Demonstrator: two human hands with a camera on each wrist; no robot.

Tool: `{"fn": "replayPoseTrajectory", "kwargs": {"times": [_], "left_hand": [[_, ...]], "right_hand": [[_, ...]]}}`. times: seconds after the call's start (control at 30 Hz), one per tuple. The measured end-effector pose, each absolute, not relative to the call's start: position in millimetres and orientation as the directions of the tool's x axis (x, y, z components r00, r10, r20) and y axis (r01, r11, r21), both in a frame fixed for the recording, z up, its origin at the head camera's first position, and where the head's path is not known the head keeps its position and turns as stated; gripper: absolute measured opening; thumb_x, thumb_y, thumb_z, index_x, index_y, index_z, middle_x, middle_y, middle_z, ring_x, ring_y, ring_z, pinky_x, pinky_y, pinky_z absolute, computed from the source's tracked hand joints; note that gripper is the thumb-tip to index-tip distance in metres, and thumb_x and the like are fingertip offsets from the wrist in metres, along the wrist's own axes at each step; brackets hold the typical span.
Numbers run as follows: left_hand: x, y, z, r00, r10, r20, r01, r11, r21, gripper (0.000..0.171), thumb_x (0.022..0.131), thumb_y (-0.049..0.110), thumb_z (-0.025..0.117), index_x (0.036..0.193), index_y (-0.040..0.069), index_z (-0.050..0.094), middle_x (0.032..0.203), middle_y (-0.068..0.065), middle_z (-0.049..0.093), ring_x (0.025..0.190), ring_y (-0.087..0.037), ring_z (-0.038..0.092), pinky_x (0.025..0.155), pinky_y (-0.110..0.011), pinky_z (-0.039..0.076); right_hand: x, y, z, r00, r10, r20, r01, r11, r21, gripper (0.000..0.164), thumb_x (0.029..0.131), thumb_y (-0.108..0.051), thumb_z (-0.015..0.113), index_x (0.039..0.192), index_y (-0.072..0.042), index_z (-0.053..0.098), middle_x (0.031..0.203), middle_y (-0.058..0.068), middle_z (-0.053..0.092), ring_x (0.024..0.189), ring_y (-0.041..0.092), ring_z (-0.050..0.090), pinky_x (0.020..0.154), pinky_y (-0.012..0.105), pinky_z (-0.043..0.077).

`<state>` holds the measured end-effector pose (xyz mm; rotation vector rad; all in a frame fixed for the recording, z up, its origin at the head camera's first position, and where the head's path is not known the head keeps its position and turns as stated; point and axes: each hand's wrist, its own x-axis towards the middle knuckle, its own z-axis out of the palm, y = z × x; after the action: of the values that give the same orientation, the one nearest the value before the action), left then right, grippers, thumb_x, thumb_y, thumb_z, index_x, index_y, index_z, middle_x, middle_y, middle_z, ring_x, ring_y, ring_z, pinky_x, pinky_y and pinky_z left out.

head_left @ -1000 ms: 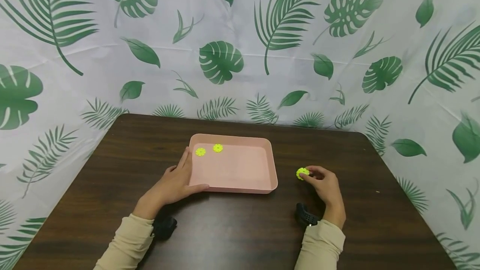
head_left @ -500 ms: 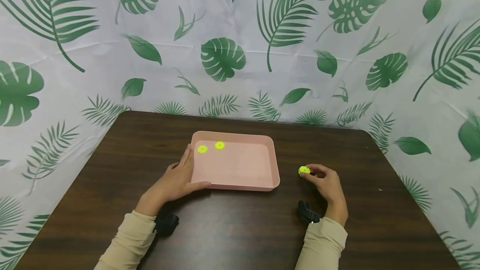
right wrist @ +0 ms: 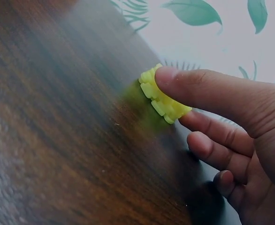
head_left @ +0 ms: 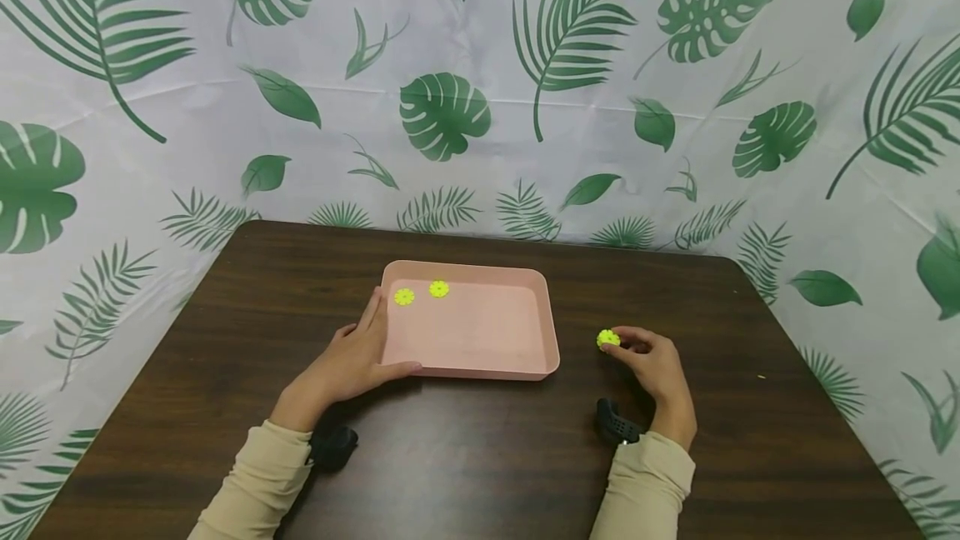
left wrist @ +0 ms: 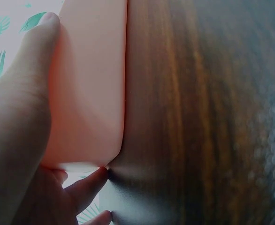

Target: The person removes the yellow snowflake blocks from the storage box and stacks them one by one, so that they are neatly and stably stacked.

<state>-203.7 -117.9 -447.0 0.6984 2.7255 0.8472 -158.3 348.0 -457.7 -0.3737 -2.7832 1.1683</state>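
My left hand rests at the near left corner of a shallow pink tray. Its fingers lie straight along the left side, and the thumb stretches along the front wall. The left wrist view shows this thumb against the tray's wall, with fingertips low at the corner. To the right of the tray, my right hand pinches yellow notched plastic discs by thumb and fingers. They look layered on each other in the right wrist view, close over the table. The thumb hides part of them.
Two similar flat yellow discs, one at the left and another beside it, lie in the tray's far left part. The dark wooden table ends at a leaf-patterned cloth behind. Black wrist devices sit on both wrists.
The whole head view has shifted slightly upward and right. Against the table, both hands, the tray and the discs show almost no movement; my right hand keeps its pinch.
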Motion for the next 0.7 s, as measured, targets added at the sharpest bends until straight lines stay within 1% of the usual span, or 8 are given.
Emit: {"fn": "replayPoseTrajectory", "kwargs": {"times": [0.1, 0.27, 0.37, 0.47, 0.53, 0.6, 0.7], "left_hand": [[-204, -118, -446, -0.867, 0.494, -0.061, 0.372, 0.725, 0.580, 0.121, 0.090, 0.069, 0.064, 0.163, -0.006, 0.001, 0.170, -0.026, -0.007, 0.150, -0.044, 0.030, 0.111, -0.073, 0.026], [-203, -119, -446, -0.867, 0.495, -0.053, 0.374, 0.719, 0.586, 0.121, 0.091, 0.069, 0.063, 0.163, -0.006, 0.002, 0.170, -0.026, -0.007, 0.151, -0.044, 0.030, 0.110, -0.073, 0.026], [-203, -122, -447, -0.868, 0.494, -0.042, 0.376, 0.711, 0.594, 0.120, 0.091, 0.067, 0.064, 0.163, -0.005, 0.002, 0.170, -0.026, -0.007, 0.154, -0.041, 0.024, 0.111, -0.073, 0.026], [-204, -123, -448, -0.866, 0.498, -0.032, 0.385, 0.706, 0.594, 0.118, 0.092, 0.065, 0.065, 0.163, -0.006, 0.003, 0.170, -0.027, -0.007, 0.156, -0.040, 0.017, 0.111, -0.072, 0.026], [-205, -124, -447, -0.866, 0.499, -0.025, 0.389, 0.705, 0.593, 0.117, 0.093, 0.065, 0.065, 0.162, -0.008, 0.004, 0.170, -0.026, -0.006, 0.156, -0.039, 0.015, 0.110, -0.072, 0.027], [-205, -124, -446, -0.865, 0.501, -0.026, 0.390, 0.703, 0.595, 0.116, 0.093, 0.063, 0.065, 0.162, -0.008, 0.005, 0.170, -0.026, -0.005, 0.157, -0.039, 0.013, 0.111, -0.071, 0.027], [-205, -123, -446, -0.860, 0.509, -0.030, 0.390, 0.695, 0.604, 0.115, 0.094, 0.062, 0.066, 0.161, -0.009, 0.005, 0.170, -0.026, -0.005, 0.157, -0.038, 0.013, 0.111, -0.071, 0.027]], "right_hand": [[-158, 348, -456, -0.964, 0.264, -0.017, 0.195, 0.667, -0.719, 0.046, 0.093, -0.029, 0.081, 0.128, -0.001, 0.071, 0.115, 0.017, 0.070, 0.094, 0.022, 0.059, 0.078, 0.027, 0.048], [-158, 346, -451, -0.958, 0.282, -0.042, 0.219, 0.634, -0.741, 0.052, 0.094, -0.033, 0.078, 0.134, -0.001, 0.067, 0.123, 0.021, 0.068, 0.104, 0.026, 0.059, 0.081, 0.023, 0.046], [-157, 344, -446, -0.947, 0.315, -0.058, 0.250, 0.612, -0.751, 0.057, 0.096, -0.039, 0.075, 0.138, -0.002, 0.064, 0.126, 0.020, 0.066, 0.110, 0.027, 0.058, 0.082, 0.021, 0.046], [-155, 341, -439, -0.940, 0.338, -0.054, 0.260, 0.604, -0.754, 0.062, 0.097, -0.045, 0.072, 0.141, -0.003, 0.061, 0.127, 0.019, 0.064, 0.115, 0.028, 0.058, 0.086, 0.026, 0.046], [-156, 337, -433, -0.941, 0.338, -0.031, 0.242, 0.605, -0.759, 0.065, 0.098, -0.048, 0.070, 0.143, -0.003, 0.059, 0.128, 0.019, 0.064, 0.118, 0.028, 0.056, 0.092, 0.033, 0.045], [-158, 331, -424, -0.944, 0.330, 0.004, 0.211, 0.612, -0.762, 0.066, 0.098, -0.050, 0.069, 0.144, -0.004, 0.059, 0.127, 0.019, 0.064, 0.115, 0.026, 0.056, 0.092, 0.035, 0.044], [-163, 316, -412, -0.943, 0.325, 0.065, 0.160, 0.618, -0.769, 0.062, 0.098, -0.048, 0.070, 0.142, -0.006, 0.061, 0.121, 0.016, 0.067, 0.106, 0.019, 0.058, 0.087, 0.029, 0.046]]}}
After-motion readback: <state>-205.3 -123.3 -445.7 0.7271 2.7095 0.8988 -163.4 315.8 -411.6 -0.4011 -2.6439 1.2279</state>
